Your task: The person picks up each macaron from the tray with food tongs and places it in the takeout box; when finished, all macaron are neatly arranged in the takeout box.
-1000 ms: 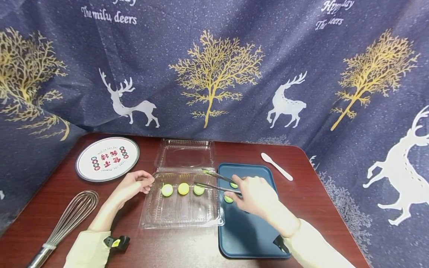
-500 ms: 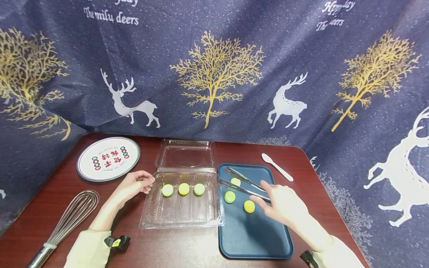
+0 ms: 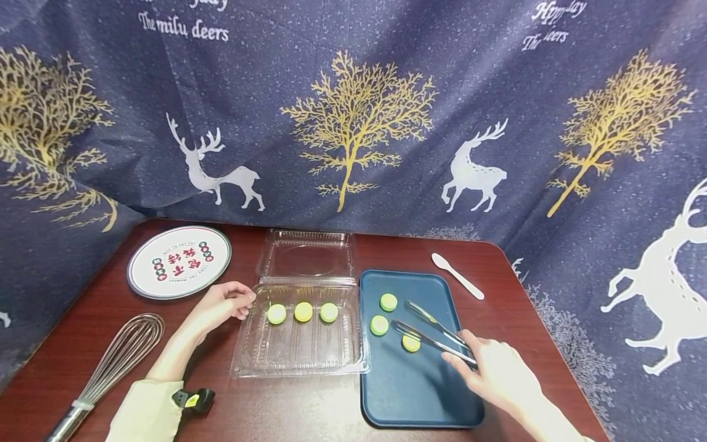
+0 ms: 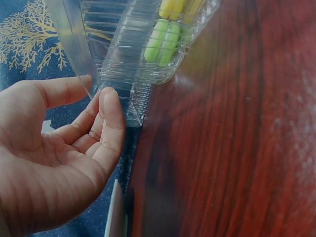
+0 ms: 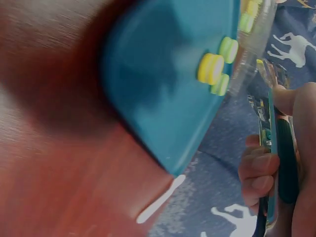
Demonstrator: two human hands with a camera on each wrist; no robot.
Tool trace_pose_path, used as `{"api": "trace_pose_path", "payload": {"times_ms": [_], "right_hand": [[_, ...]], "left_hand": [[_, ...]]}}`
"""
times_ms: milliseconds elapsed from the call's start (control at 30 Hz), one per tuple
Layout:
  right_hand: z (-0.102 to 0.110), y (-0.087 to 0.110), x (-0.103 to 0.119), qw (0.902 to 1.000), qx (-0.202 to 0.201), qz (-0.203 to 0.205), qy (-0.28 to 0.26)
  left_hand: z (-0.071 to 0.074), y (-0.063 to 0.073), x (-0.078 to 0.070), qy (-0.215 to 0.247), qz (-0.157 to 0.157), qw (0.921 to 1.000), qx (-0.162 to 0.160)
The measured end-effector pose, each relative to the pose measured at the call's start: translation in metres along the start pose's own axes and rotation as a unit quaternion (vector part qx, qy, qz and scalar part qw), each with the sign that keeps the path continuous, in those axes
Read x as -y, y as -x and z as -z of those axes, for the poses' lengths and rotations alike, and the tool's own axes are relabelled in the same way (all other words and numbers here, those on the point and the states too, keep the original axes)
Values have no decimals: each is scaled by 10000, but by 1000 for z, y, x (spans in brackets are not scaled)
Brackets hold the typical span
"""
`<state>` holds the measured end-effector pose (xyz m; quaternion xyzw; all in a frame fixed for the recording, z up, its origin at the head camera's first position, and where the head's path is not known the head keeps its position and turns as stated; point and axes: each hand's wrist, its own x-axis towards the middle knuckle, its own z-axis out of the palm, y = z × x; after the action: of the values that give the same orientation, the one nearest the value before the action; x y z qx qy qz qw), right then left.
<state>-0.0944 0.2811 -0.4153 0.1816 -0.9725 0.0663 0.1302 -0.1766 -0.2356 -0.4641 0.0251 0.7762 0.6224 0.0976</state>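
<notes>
My left hand (image 3: 223,307) pinches the left rim of a clear plastic clamshell box (image 3: 298,356), whose lid (image 3: 306,261) lies folded back. In its base sit a green macaron (image 3: 277,314), a yellow macaron (image 3: 303,312) and another green macaron (image 3: 329,312) in a row. My right hand (image 3: 499,371) grips metal tongs (image 3: 436,344) over the blue tray (image 3: 414,393). Their arms are spread with nothing held between, and one passes partly across a yellow macaron (image 3: 411,343). Two green macarons (image 5: 228,49) lie beside it on the tray.
A white oval plate (image 3: 179,263) with red lettering stands at the back left. A wire whisk (image 3: 118,356) lies at the left side. Behind the tray on the right is a white spoon (image 3: 457,276). A patterned cloth (image 3: 353,123) hangs behind the table.
My right hand has drawn the tongs from above the box rightward and nearer over the tray, uncovering the macarons there. The left hand stays at the rim.
</notes>
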Motion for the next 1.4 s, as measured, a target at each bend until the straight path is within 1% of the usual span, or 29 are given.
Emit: {"api": "trace_pose_path", "payload": {"times_ms": [200, 367, 533, 733, 833, 1000, 1400], "right_hand": [[-7, 16, -3, 9995, 223, -175, 117], [-11, 25, -7, 9998, 128, -90, 131], [-15, 31, -9, 9999, 55, -50, 155], [-19, 35, -10, 9993, 253, -242, 100], [-20, 36, -10, 9991, 284, -310, 87], [-22, 38, -10, 9995, 155, -274, 88], [-23, 39, -11, 9998, -134, -28, 127]], "left_hand": [[0, 1, 0, 16, 43, 10000, -49], [-1, 0, -1, 38, 9, 10000, -20], [-1, -1, -1, -7, 84, 9999, -55], [0, -1, -1, -28, 107, 9999, -66], [-1, -1, -1, -13, 112, 9999, -65], [-1, -1, -2, -32, 144, 9999, -65], [-1, -1, -1, -91, 147, 9998, -86]]}}
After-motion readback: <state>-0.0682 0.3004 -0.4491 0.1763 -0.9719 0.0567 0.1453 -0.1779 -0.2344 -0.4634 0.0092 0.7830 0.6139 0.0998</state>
